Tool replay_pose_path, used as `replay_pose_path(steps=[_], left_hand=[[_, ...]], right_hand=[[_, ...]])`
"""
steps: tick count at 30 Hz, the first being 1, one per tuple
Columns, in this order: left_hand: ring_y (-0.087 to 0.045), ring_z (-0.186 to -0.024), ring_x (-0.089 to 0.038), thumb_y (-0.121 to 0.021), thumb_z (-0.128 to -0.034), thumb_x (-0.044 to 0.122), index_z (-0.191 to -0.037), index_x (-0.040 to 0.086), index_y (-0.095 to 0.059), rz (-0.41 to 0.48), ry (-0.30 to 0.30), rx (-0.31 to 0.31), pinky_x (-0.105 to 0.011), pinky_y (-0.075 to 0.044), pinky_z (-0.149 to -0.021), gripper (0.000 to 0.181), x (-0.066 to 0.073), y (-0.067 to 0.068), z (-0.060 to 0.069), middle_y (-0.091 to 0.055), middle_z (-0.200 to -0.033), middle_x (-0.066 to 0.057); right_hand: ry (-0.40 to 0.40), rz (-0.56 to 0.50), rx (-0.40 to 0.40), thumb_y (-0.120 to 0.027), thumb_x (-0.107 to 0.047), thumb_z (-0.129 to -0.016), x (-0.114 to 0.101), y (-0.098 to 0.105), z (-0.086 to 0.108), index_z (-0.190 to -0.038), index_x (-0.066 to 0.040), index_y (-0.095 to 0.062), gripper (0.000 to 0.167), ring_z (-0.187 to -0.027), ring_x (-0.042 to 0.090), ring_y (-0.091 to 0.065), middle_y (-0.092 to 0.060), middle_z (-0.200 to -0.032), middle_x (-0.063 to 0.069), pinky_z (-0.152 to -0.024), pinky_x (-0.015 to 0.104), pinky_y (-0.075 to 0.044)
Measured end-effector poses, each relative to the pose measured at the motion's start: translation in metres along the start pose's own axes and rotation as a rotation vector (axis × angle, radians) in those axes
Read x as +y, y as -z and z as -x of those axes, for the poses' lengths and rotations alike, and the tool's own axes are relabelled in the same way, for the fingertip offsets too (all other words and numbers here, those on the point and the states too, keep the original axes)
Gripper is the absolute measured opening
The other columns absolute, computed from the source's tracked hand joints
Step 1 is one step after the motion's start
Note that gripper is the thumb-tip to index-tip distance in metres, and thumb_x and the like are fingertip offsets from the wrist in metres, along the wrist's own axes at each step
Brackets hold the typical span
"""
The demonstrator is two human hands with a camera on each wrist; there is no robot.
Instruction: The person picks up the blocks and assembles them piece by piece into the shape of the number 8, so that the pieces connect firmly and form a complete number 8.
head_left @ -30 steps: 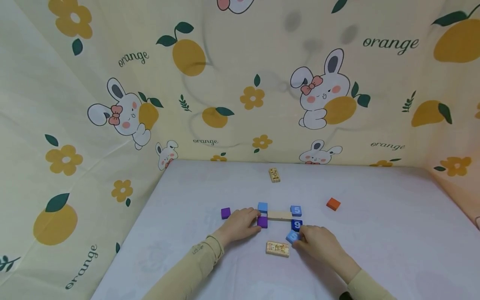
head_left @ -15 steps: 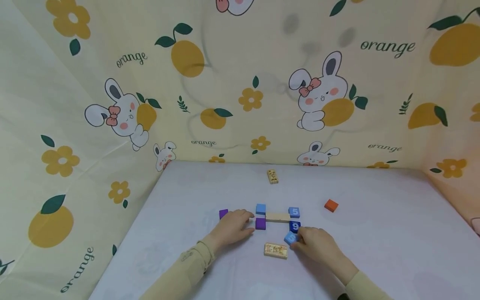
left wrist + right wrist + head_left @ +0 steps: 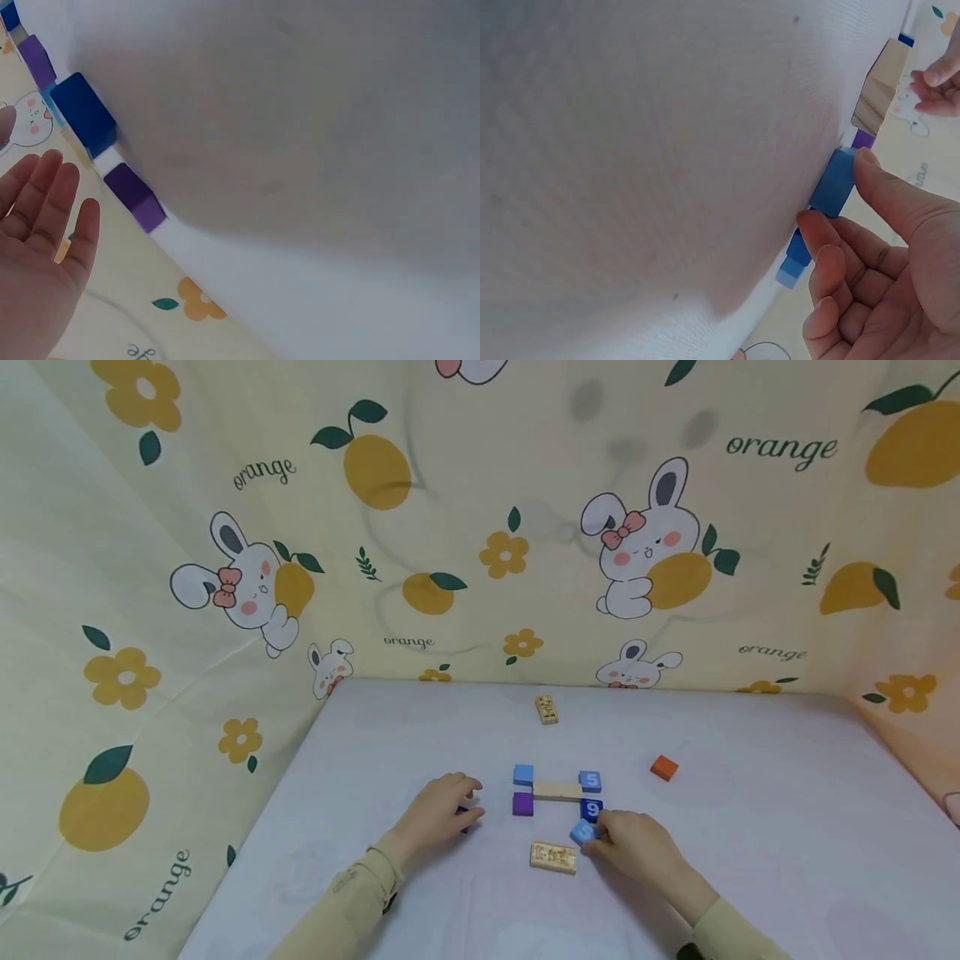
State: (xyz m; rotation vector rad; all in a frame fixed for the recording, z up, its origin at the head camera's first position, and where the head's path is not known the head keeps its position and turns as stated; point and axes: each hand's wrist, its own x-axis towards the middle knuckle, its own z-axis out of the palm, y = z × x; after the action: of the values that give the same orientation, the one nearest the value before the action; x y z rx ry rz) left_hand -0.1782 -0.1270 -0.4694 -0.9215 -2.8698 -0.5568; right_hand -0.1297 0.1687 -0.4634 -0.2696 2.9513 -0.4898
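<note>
My right hand point(image 3: 641, 847) pinches a light blue number block point(image 3: 582, 832) between thumb and index finger, also plain in the right wrist view as a blue block point(image 3: 832, 184). It lies close to a dark blue block marked 9 point(image 3: 592, 810). A wooden strip point(image 3: 557, 791) runs between a light blue block point(image 3: 523, 774) and purple block point(image 3: 522, 804) on its left, and a light blue 5 block point(image 3: 590, 781) on its right. My left hand point(image 3: 435, 810) hovers with loose fingers over a dark blue block point(image 3: 84, 112); a purple block point(image 3: 133, 196) lies nearby.
A printed wooden tile point(image 3: 553, 857) lies in front of the blocks, with another wooden tile point(image 3: 547, 710) at the back. To the right sits an orange block point(image 3: 664, 767). A patterned cloth point(image 3: 465, 527) rises behind the white table point(image 3: 750, 827).
My left hand has drawn away to the left from the light blue and purple blocks, covering the far-left purple block in the head view. The right hand keeps its pinch in place.
</note>
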Motion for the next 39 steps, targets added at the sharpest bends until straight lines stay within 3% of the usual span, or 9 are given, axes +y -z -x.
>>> replay_pose_path(steps=[5,10,19,28,34,39], left_hand=[[-0.060,-0.087,-0.013,-0.062,-0.0876,0.029,-0.109,0.007,-0.061,-0.014,0.031,0.002,-0.031,-0.049,-0.080,0.031,-0.005,0.003,0.006,-0.065,-0.095,-0.002],[-0.058,-0.084,-0.013,-0.065,-0.0851,0.027,-0.106,0.006,-0.063,-0.029,0.023,0.018,-0.031,-0.049,-0.077,0.030,-0.010,0.005,0.011,-0.065,-0.091,-0.002],[-0.060,-0.089,-0.017,-0.066,-0.0841,0.028,-0.105,0.005,-0.065,-0.054,-0.018,0.019,-0.033,-0.049,-0.079,0.030,-0.017,0.006,0.019,-0.066,-0.096,-0.004],[-0.059,-0.086,-0.017,-0.069,-0.0813,0.024,-0.103,0.006,-0.068,-0.090,-0.060,-0.021,-0.031,-0.049,-0.075,0.028,-0.027,0.003,0.024,-0.066,-0.096,-0.004],[-0.058,-0.083,-0.017,-0.070,-0.0798,0.022,-0.099,0.003,-0.067,-0.074,-0.127,0.026,-0.032,-0.049,-0.073,0.027,-0.028,0.004,0.027,-0.066,-0.093,-0.006],[-0.058,-0.082,-0.016,-0.070,-0.0804,0.021,-0.095,0.004,-0.067,-0.023,-0.081,-0.013,-0.030,-0.049,-0.074,0.023,-0.024,0.004,0.026,-0.065,-0.090,-0.005]], right_hand=[[-0.004,-0.004,-0.003,-0.075,-0.033,-0.075,0.000,0.000,-0.001,-0.072,-0.014,-0.060,0.024,-0.056,0.009,-0.042,-0.049,-0.060,-0.005,-0.051,0.021,-0.031],[-0.011,-0.005,-0.008,-0.074,-0.033,-0.075,0.000,0.001,-0.001,-0.073,-0.013,-0.060,0.025,-0.056,0.009,-0.043,-0.049,-0.060,-0.005,-0.051,0.021,-0.031],[-0.016,-0.021,0.000,-0.075,-0.032,-0.075,0.000,0.002,0.000,-0.071,-0.013,-0.059,0.025,-0.055,0.009,-0.042,-0.049,-0.060,-0.005,-0.050,0.021,-0.030],[-0.014,-0.018,-0.004,-0.075,-0.033,-0.075,0.001,0.001,-0.001,-0.071,-0.014,-0.058,0.026,-0.055,0.009,-0.042,-0.048,-0.059,-0.005,-0.051,0.021,-0.030],[-0.016,-0.014,-0.011,-0.075,-0.033,-0.075,0.000,0.001,-0.001,-0.070,-0.013,-0.057,0.027,-0.055,0.009,-0.042,-0.047,-0.059,-0.005,-0.051,0.021,-0.029],[-0.010,-0.010,-0.007,-0.075,-0.033,-0.075,-0.001,0.001,0.000,-0.070,-0.013,-0.057,0.027,-0.055,0.009,-0.041,-0.047,-0.059,-0.005,-0.050,0.020,-0.029]])
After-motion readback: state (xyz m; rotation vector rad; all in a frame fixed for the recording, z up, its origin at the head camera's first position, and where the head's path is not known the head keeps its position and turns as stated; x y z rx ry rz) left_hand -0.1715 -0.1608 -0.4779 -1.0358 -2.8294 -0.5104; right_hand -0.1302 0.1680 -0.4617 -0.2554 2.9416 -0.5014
